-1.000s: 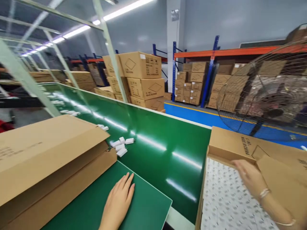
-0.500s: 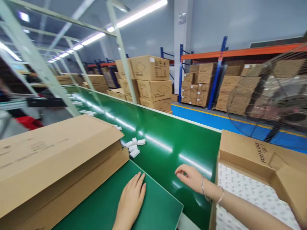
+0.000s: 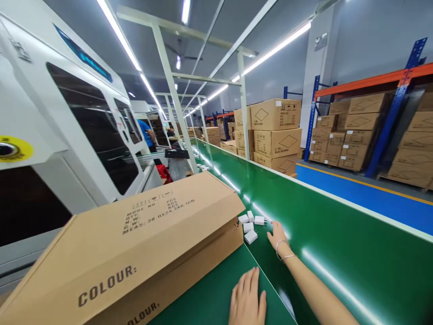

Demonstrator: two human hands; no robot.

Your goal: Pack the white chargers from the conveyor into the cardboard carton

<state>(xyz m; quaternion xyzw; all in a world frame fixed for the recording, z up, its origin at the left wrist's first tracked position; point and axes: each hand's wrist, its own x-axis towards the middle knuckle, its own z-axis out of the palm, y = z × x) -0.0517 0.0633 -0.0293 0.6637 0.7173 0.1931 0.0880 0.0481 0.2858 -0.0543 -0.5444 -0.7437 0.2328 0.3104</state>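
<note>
My left hand (image 3: 248,298) lies flat, palm down, on a green tabletop (image 3: 199,295), its fingers stretched out and holding nothing. Over the green conveyor belt (image 3: 324,225) my right hand (image 3: 279,238) reaches forward, fingers extended and thumb apart, with a bracelet at the wrist. Just left of its fingertips sits a small cluster of white plug adapters (image 3: 251,227), metal prongs showing on some. The nearest one is close to the fingers; whether they touch cannot be made out. A large cardboard box (image 3: 145,234) with printed flaps stands on the tabletop, left of my left hand.
More white adapters (image 3: 203,167) lie farther up the belt. Stacked cartons (image 3: 275,135) stand beyond its far edge, with loaded racking (image 3: 358,83) behind a blue floor. On the left is a large white machine (image 3: 91,117); a person in blue (image 3: 146,134) stands farther back.
The view has swung left, so the open carton of white packed items and the fan are out of sight. My right hand has moved forward and left to the adapters. My left hand stays flat.
</note>
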